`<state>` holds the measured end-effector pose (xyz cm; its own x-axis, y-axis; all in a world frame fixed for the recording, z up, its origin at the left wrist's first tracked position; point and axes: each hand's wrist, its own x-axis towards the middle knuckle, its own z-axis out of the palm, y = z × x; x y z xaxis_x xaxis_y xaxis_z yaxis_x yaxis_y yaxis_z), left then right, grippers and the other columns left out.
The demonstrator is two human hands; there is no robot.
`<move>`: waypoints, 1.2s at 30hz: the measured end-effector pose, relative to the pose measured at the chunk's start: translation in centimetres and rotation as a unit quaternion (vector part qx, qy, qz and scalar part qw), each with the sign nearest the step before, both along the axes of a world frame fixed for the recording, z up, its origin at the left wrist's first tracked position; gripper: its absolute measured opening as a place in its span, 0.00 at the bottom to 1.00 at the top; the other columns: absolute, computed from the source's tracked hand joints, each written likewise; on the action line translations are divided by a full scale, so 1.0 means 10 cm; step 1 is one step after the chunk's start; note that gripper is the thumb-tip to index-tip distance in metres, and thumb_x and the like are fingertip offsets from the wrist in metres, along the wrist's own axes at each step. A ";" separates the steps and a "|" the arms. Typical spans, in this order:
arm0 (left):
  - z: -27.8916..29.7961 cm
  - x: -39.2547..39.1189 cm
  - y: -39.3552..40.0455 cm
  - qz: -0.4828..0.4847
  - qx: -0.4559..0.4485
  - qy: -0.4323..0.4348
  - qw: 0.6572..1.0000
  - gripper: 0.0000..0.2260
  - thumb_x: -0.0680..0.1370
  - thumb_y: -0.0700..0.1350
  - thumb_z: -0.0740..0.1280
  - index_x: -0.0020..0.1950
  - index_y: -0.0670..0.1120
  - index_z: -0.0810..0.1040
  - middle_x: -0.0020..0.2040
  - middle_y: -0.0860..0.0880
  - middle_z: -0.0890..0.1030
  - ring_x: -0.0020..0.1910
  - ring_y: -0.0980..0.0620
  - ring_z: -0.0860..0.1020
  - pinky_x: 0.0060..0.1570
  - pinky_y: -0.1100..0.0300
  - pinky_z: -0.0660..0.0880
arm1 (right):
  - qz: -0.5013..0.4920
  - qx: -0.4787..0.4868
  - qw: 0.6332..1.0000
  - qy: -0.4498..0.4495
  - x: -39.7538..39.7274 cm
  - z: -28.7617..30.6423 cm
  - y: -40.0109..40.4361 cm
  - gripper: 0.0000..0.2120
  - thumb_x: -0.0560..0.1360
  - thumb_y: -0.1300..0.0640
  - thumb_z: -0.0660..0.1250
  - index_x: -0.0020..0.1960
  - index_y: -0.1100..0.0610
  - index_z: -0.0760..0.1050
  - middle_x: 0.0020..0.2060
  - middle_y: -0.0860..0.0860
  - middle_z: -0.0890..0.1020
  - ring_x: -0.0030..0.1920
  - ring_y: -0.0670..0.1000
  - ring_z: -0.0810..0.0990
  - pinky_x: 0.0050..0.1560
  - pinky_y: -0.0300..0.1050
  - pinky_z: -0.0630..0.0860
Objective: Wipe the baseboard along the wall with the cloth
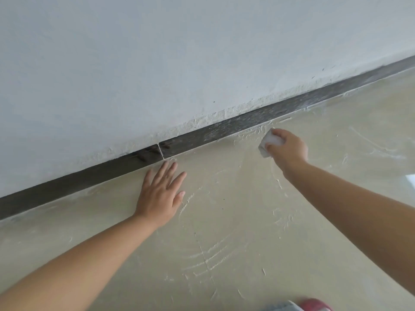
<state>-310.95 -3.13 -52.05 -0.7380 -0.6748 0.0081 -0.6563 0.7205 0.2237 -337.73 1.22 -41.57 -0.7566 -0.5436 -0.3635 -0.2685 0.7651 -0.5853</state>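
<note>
White cloth gripped in right hand, near baseboard.

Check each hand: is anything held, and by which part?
The right hand grips a white cloth from above, fingers curled over its upper side. The left hand holds nothing; it rests flat on the floor below the baseboard.

- No words, numbers, brand names or signs can be read anywhere here.
</note>
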 end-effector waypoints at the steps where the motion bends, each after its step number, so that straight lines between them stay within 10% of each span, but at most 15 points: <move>1: 0.00 0.00 0.01 0.012 0.005 0.010 1.000 0.18 0.74 0.51 0.54 0.61 0.46 0.67 0.62 0.39 0.76 0.65 0.44 0.63 0.61 0.45 0.60 | -0.011 0.002 1.000 0.006 -0.02 0.00 -0.02 0.22 0.73 0.65 0.63 0.66 0.54 0.71 0.59 0.55 0.77 0.59 0.55 0.75 0.53 0.39 0.68; 5: -0.04 -0.03 0.01 0.037 0.013 0.013 0.999 0.17 0.74 0.51 0.54 0.60 0.47 0.68 0.62 0.40 0.76 0.64 0.43 0.66 0.58 0.41 0.69 | -0.156 -0.057 0.986 0.016 -0.13 -0.16 -0.11 0.22 0.74 0.63 0.62 0.67 0.53 0.69 0.62 0.54 0.76 0.62 0.53 0.74 0.59 0.38 0.68; 11: -0.15 0.00 0.05 0.047 -0.016 0.029 0.998 0.17 0.74 0.50 0.54 0.61 0.47 0.67 0.63 0.41 0.75 0.65 0.45 0.63 0.61 0.46 0.56 | -0.226 -0.158 0.961 -0.018 -0.23 -0.41 -0.35 0.26 0.75 0.65 0.61 0.71 0.53 0.64 0.66 0.50 0.73 0.64 0.49 0.73 0.54 0.28 0.64; 22: -0.12 -0.02 0.03 0.053 0.018 -0.001 0.998 0.23 0.80 0.56 0.40 0.63 0.47 0.67 0.63 0.41 0.75 0.65 0.44 0.63 0.66 0.51 0.49 | -0.355 -0.282 0.868 -0.204 -0.54 -0.47 -0.66 0.36 0.72 0.74 0.57 0.73 0.46 0.57 0.54 0.49 0.75 0.31 0.45 0.70 0.36 0.36 0.70; 26: -0.12 -0.03 0.02 0.047 0.017 0.003 0.999 0.23 0.80 0.56 0.40 0.62 0.47 0.68 0.63 0.41 0.75 0.65 0.44 0.64 0.70 0.53 0.45 | -0.359 -0.332 0.849 -0.201 -0.45 -0.43 -0.67 0.36 0.71 0.78 0.54 0.73 0.50 0.61 0.55 0.49 0.75 0.40 0.48 0.73 0.47 0.39 0.74; 36: -0.12 -0.04 0.01 0.044 0.021 -0.003 0.999 0.24 0.80 0.56 0.40 0.62 0.46 0.68 0.62 0.40 0.76 0.64 0.43 0.64 0.65 0.51 0.48 | -0.239 -0.279 0.926 -0.085 -0.07 -0.22 -0.58 0.26 0.76 0.70 0.59 0.71 0.54 0.64 0.52 0.48 0.75 0.46 0.43 0.74 0.58 0.36 0.72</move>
<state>-311.32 -2.99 -53.24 -0.6762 -0.7362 -0.0265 -0.7178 0.6503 0.2487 -338.45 -4.58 -43.81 -0.9172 -0.2993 -0.2630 0.1553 0.3392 -0.9278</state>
